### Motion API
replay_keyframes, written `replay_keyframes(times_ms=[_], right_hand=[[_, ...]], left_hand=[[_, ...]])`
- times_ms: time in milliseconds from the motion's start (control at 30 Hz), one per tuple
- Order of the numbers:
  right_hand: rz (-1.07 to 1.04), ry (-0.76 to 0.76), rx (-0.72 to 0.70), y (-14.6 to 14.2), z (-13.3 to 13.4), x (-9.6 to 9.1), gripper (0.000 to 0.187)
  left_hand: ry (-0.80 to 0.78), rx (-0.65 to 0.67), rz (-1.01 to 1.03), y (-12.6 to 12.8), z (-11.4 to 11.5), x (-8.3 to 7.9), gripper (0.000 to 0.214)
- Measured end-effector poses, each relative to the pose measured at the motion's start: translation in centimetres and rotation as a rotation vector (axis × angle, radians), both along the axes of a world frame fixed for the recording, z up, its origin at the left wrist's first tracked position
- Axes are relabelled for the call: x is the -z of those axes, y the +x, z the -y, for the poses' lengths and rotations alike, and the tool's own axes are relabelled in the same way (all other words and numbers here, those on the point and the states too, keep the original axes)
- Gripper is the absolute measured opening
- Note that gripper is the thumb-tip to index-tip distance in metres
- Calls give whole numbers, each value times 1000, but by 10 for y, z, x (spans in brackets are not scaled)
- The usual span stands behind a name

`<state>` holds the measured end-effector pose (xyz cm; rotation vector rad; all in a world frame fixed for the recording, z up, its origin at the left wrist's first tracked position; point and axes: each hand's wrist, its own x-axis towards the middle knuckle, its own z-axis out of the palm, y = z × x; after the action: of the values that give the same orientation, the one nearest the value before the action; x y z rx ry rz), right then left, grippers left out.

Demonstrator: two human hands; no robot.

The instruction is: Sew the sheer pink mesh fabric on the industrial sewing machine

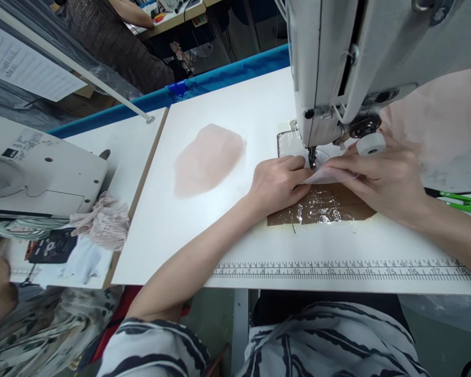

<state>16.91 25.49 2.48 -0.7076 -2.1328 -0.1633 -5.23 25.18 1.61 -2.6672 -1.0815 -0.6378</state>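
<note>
A thin, sheer pale pink piece of fabric point(329, 176) spans between my two hands at the needle of a sewing machine point(329, 68). My left hand point(280, 183) pinches its left end, just left of the presser foot point(312, 157). On the other side, my right hand point(392, 178) grips the fabric between thumb and fingers, partly behind the machine's white round knob point(371, 144). Beneath both hands lies brown, shiny tape point(322, 207) stuck to the table. Another pale pink fabric piece point(210, 159) lies flat on the table to the left.
Sheer pink fabric point(451, 125) is heaped at the right, near green-handled scissors point(463, 201). A printed ruler point(337, 271) runs along the front edge of the table. At left stands a second machine point(39, 167) beside a bundle of pink strips point(102, 220). Another person point(113, 42) is at the back.
</note>
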Motion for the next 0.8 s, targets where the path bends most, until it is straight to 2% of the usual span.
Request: replay_keyframes(times_ms=[100, 200, 300, 400, 500, 667, 800], right_hand=[[23, -45, -22, 0, 2, 1, 12], [60, -91, -73, 3, 5, 3, 12], [196, -140, -115, 7, 9, 4, 14], [305, -81, -94, 9, 14, 4, 18], [331, -15, -78, 8, 19, 3, 24], [364, 1, -73, 7, 24, 4, 30], [414, 5, -55, 9, 25, 5, 32]], left_hand=[[48, 96, -113, -5, -2, -1, 24], [100, 137, -189, -8, 2, -3, 28], [179, 160, -234, -9, 9, -7, 31], [206, 173, -217, -8, 16, -10, 24], [203, 138, -225, -6, 22, -12, 20], [217, 42, -212, -3, 35, -14, 15], [155, -8, -215, -4, 44, -15, 26]])
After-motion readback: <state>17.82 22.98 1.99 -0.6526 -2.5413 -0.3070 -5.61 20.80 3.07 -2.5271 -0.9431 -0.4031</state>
